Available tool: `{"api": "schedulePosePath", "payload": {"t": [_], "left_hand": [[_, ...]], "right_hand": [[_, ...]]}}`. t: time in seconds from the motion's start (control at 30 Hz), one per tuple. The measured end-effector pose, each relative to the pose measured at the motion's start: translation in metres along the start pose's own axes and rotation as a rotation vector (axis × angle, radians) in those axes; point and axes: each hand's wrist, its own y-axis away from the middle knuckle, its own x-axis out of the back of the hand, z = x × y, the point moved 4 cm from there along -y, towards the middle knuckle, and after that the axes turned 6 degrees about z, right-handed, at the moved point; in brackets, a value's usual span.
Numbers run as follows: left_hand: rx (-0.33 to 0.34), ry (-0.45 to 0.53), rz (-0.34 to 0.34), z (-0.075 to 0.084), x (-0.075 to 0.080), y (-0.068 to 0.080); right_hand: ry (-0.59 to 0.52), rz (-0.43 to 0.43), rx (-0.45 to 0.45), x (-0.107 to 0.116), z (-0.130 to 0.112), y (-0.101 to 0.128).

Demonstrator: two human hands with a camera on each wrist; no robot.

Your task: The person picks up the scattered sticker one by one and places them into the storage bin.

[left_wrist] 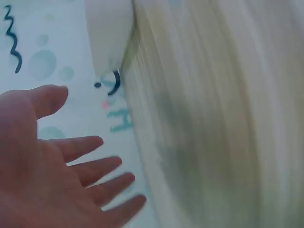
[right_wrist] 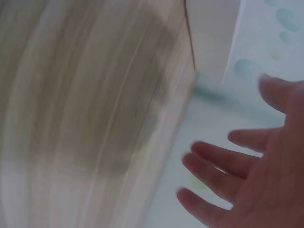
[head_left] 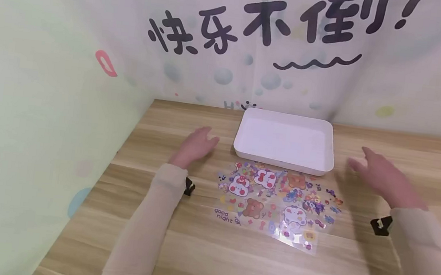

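Observation:
A shallow white rectangular tray point(head_left: 285, 138) sits at the back of the wooden table. In front of it lie clear sticker sheets point(head_left: 264, 219), printed with rabbits, bears and small colourful motifs; they overlap, and I cannot tell how many there are. My left hand point(head_left: 196, 146) hovers to the left of the tray, apart from it. To the tray's right, my right hand point(head_left: 381, 176) is held in the air, also apart from it. Both wrist views show spread fingers with nothing in them: the left hand point(left_wrist: 61, 166) and the right hand point(right_wrist: 251, 166).
The wooden table point(head_left: 230, 270) meets a white printed cloth point(head_left: 210, 82) with dark writing behind the tray. A pale green cloth wall point(head_left: 33, 134) borders the table's left edge. Each wrist carries a black strap piece, one seen at the left wrist point(head_left: 189, 186).

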Motion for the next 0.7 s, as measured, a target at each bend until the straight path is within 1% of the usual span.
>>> {"api": "schedulePosePath", "payload": {"t": [0.07, 0.17, 0.23, 0.33, 0.4, 0.47, 0.57, 0.7], "left_hand": [[0.011, 0.129, -0.012, 0.002, -0.009, -0.002], [0.018, 0.294, -0.028, 0.006, -0.022, -0.004], [0.013, 0.390, -0.029, 0.008, -0.029, -0.005], [-0.002, 0.498, -0.046, 0.010, -0.037, -0.008], [-0.018, 0.550, -0.071, 0.011, -0.042, -0.009], [-0.021, 0.585, -0.100, 0.011, -0.047, -0.009], [-0.023, 0.623, -0.125, 0.011, -0.052, -0.009], [-0.014, 0.639, -0.116, 0.011, -0.058, -0.009]], "right_hand": [[-0.013, -0.033, 0.010, -0.007, -0.001, 0.003], [-0.011, -0.059, 0.019, -0.019, -0.002, 0.011], [-0.026, -0.067, 0.006, -0.025, -0.004, 0.017], [-0.074, -0.066, -0.019, -0.033, -0.012, 0.023], [-0.110, -0.065, -0.023, -0.037, -0.019, 0.026], [-0.111, -0.071, -0.012, -0.042, -0.027, 0.029], [-0.071, -0.087, 0.009, -0.049, -0.035, 0.032], [0.005, -0.089, 0.004, -0.053, -0.042, 0.035]]}}
